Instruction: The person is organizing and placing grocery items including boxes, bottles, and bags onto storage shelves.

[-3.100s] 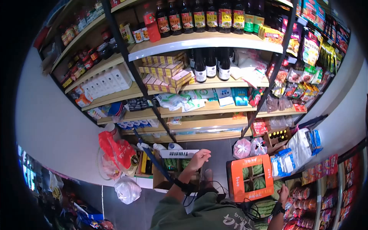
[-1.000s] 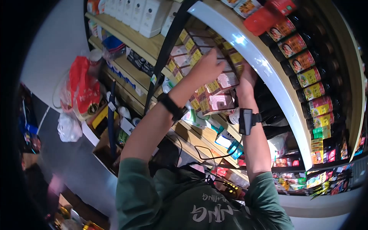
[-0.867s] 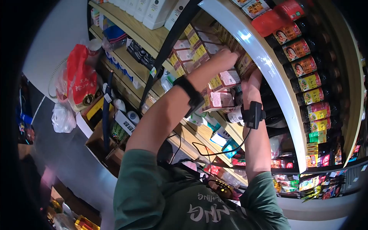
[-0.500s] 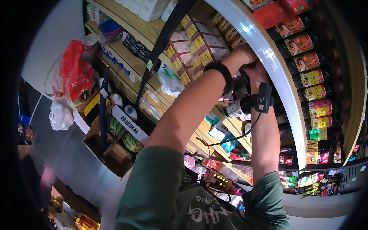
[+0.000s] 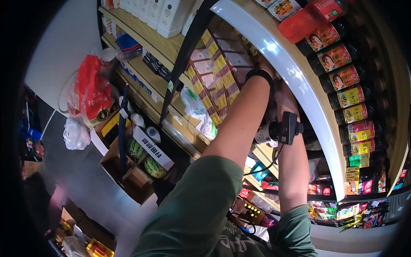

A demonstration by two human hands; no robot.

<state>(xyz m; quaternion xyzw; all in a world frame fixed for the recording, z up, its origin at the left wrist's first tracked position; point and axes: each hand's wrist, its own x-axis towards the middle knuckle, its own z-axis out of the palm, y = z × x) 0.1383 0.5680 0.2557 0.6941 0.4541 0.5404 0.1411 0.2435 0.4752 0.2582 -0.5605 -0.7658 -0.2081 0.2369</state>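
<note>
Both arms reach deep into a shelf bay behind a curved white shelf edge (image 5: 274,47). My left hand (image 5: 266,66), just past a black wristband (image 5: 259,76), is mostly hidden there, its fingers out of sight. Close by it is my right hand (image 5: 284,92), whose fingers are also covered by the shelf edge and shadow. A small black device (image 5: 290,128) with a cable is strapped on the right forearm. Yellow-and-pink boxes (image 5: 209,70) stand in stacks left of the hands. Partly behind the right forearm lies a dark bottle with a white label (image 5: 264,136).
Rows of dark sauce bottles (image 5: 335,55) line the right shelf, with a red-capped container of red liquid (image 5: 304,23) above. White jugs (image 5: 171,19) stand on the upper left shelf. A cardboard box (image 5: 128,182) with watermelons (image 5: 154,167) and a red bag (image 5: 92,92) are at left.
My left arm has shifted right and further in, its wristband now near the white shelf edge. The view has turned slightly, so the shelves and boxes sit lower and more to the right.
</note>
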